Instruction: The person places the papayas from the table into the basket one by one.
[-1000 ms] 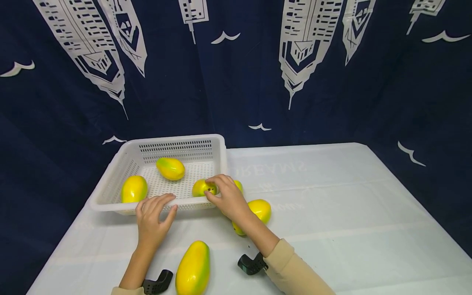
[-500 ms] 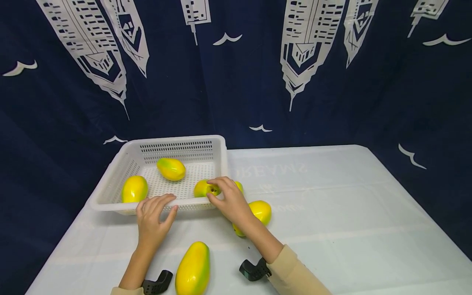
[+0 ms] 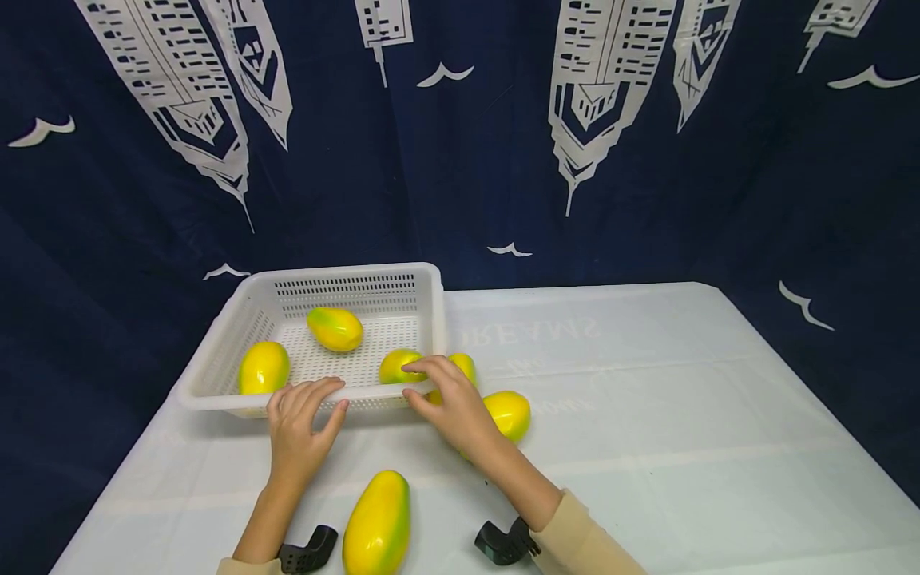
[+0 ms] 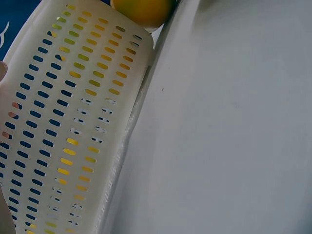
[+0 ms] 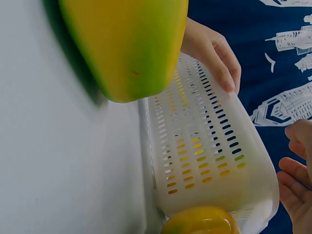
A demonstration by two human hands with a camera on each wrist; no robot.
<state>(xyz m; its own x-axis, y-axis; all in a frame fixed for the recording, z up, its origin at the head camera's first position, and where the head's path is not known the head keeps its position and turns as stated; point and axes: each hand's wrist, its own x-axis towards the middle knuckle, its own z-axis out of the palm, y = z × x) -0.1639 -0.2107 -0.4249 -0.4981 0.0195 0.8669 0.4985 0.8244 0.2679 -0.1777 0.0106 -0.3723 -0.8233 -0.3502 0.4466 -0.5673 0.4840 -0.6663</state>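
"Gripping anything?"
"The left hand point(image 3: 298, 435) grips the front rim of the white perforated plastic basket point(image 3: 345, 271); the right hand point(image 3: 460, 407) hangs free, fingers loosely curved, at its front right corner."
"And the glossy yellow-green oval mangoes point(image 3: 335, 330)?"
"Three lie inside, one near that corner; others rest on the white cloth-covered worktop point(image 3: 647, 383), one at its near edge."

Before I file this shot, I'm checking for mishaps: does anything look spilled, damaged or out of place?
Yes: the towers printed on the blue backdrop point downward, as if hung upside down, and faint lettering on the table looks inverted. No spill or damage shows; the white basket stands upright.
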